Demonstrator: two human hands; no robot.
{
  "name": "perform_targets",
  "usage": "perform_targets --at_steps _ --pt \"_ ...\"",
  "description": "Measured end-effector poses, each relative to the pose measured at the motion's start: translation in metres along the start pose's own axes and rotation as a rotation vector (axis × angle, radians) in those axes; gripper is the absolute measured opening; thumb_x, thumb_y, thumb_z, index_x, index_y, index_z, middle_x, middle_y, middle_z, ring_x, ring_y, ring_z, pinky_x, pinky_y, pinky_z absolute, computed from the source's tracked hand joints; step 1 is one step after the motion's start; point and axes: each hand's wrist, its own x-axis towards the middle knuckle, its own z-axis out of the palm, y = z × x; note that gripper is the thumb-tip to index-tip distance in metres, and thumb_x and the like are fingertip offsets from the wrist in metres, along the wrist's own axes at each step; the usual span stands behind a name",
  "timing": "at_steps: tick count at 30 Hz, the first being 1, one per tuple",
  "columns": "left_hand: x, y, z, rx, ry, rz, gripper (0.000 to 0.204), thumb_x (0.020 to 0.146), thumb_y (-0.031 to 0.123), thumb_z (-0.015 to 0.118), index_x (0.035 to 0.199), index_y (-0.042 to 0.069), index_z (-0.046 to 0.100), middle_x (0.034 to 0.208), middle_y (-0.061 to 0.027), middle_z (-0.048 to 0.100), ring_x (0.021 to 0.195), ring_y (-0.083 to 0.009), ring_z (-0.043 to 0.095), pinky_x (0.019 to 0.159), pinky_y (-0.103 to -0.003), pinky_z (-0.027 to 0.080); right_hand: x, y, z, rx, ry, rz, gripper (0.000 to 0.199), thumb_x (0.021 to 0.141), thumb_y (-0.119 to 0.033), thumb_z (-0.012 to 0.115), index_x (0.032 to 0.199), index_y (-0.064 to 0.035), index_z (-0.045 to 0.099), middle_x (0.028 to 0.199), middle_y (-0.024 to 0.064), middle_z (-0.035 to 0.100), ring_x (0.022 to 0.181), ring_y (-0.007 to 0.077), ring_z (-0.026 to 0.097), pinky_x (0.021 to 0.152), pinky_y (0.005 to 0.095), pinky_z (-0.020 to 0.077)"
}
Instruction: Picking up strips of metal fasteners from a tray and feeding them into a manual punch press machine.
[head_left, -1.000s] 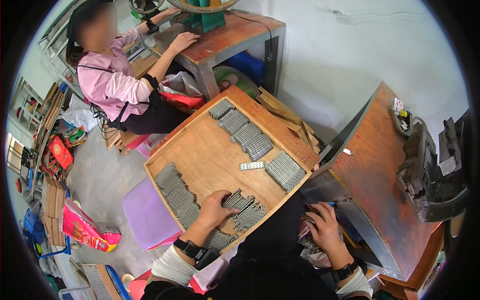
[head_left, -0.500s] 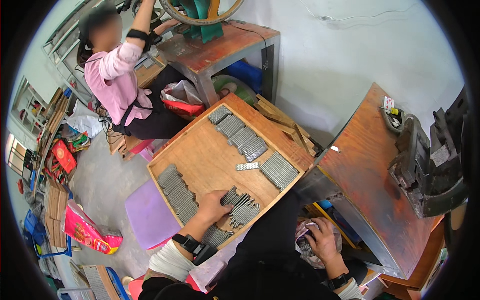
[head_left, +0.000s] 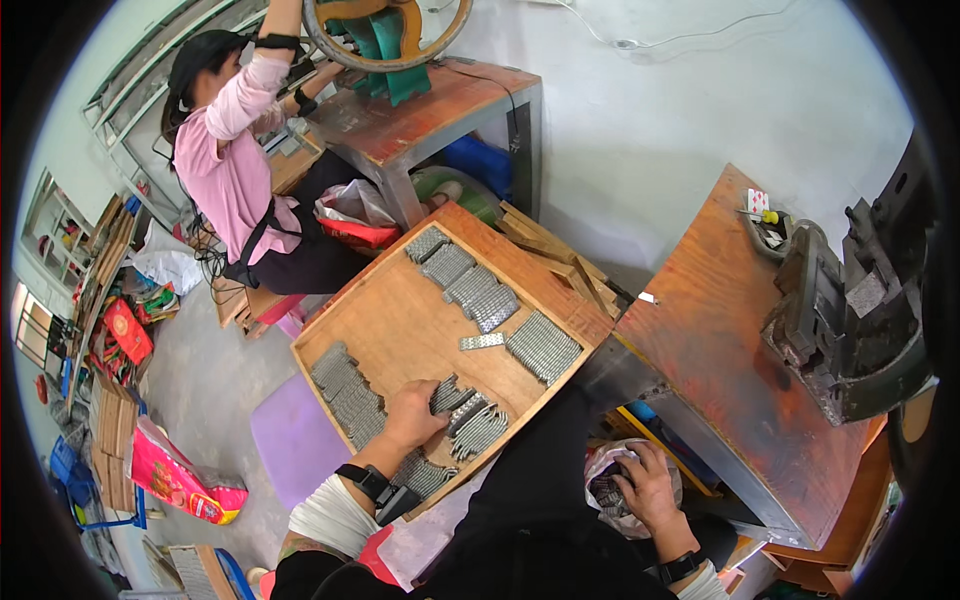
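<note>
A shallow wooden tray [head_left: 385, 290] holds rows of small grey ridged metal strips. My left hand [head_left: 412, 415] reaches into its near part, fingers closed against a loose cluster of strips [head_left: 478, 428]; the fingertips are partly hidden. Other rows lie along the left side [head_left: 348, 395], the far side [head_left: 470, 280] and the right corner [head_left: 543, 348]. One single strip [head_left: 483, 341] lies apart, near that corner. To the right, my right hand [head_left: 648, 488] is at the mouth of a plastic bag [head_left: 632, 522] with grey metal pieces inside. Its fingers are bent but apart, with nothing visibly held.
A wooden-topped metal bench [head_left: 715, 300] with a dark heavy machine [head_left: 850, 310] stands on the right. Beyond the tray, a person in pink [head_left: 235, 170] works at another bench [head_left: 430, 110] with a handwheel machine. A purple stool [head_left: 300, 440] and a red bag [head_left: 185, 475] are at left.
The whole view has shifted slightly. My left hand stays by the near cluster, where some strips lie differently. My right hand remains at the bag. The person in pink has turned their head.
</note>
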Motion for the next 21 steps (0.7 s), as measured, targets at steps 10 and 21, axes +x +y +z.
perform_targets --at_steps 10,21 --pt "-0.008 0.01 -0.012 -0.152 0.055 -0.195 0.052 0.07 0.016 0.078 0.115 -0.002 0.058 0.106 -0.0237 0.063 0.099 -0.035 0.062 0.086 -0.039 0.05 0.009 -0.003 -0.002 0.017 0.013 -0.028 0.034 0.066 -0.008 0.075 0.098 -0.0038 0.064 0.113 0.0159 0.057 0.109 0.0383 0.051 0.093 0.0457 0.0426" --pt "-0.01 -0.031 -0.018 -0.527 -0.065 -0.273 0.036 0.08 0.002 0.069 0.115 0.001 0.061 0.099 -0.0163 0.069 0.087 -0.0191 0.066 0.077 -0.029 0.052 0.14 -0.078 0.047 0.102 -0.141 -0.531 0.028 0.074 -0.013 0.07 0.101 -0.0077 0.064 0.11 0.0094 0.058 0.107 0.0301 0.052 0.09 0.0417 0.0431"
